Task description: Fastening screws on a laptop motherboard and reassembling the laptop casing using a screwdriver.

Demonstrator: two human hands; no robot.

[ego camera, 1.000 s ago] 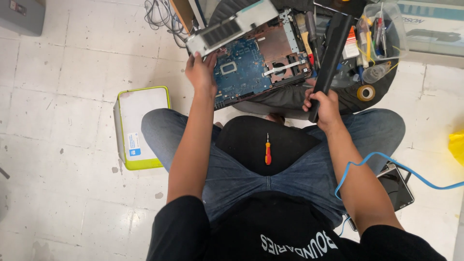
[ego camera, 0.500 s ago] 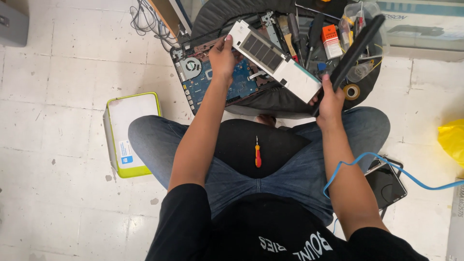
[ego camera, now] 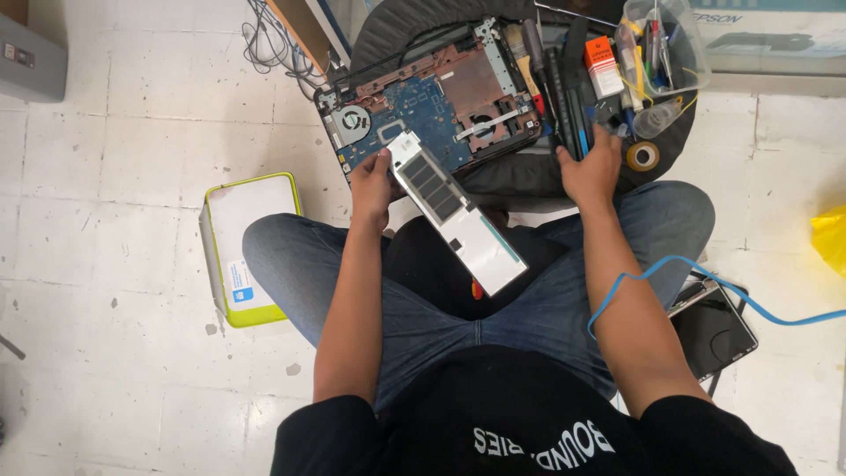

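My left hand [ego camera: 374,183] grips one end of a long silver cover panel [ego camera: 458,216], which slants down across my lap. Just beyond it an opened laptop base [ego camera: 423,106] lies on a round black stool [ego camera: 414,22], showing a blue circuit board and a fan [ego camera: 355,121]. My right hand [ego camera: 590,169] holds the near end of a long black bar [ego camera: 564,88] lying among tools at the laptop's right side. A red-handled screwdriver [ego camera: 477,289] on my lap is mostly hidden under the panel.
On the stool's right part stand a clear tub of tools [ego camera: 663,44], an orange box [ego camera: 603,66] and a tape roll [ego camera: 642,156]. A white and green box [ego camera: 248,247] lies on the floor at left. A blue cable [ego camera: 705,280], a black device [ego camera: 716,331] and a yellow bag [ego camera: 830,238] are at right.
My left hand has swung the silver panel off the laptop and down onto my lap. My right hand has laid the black bar down among the tools.
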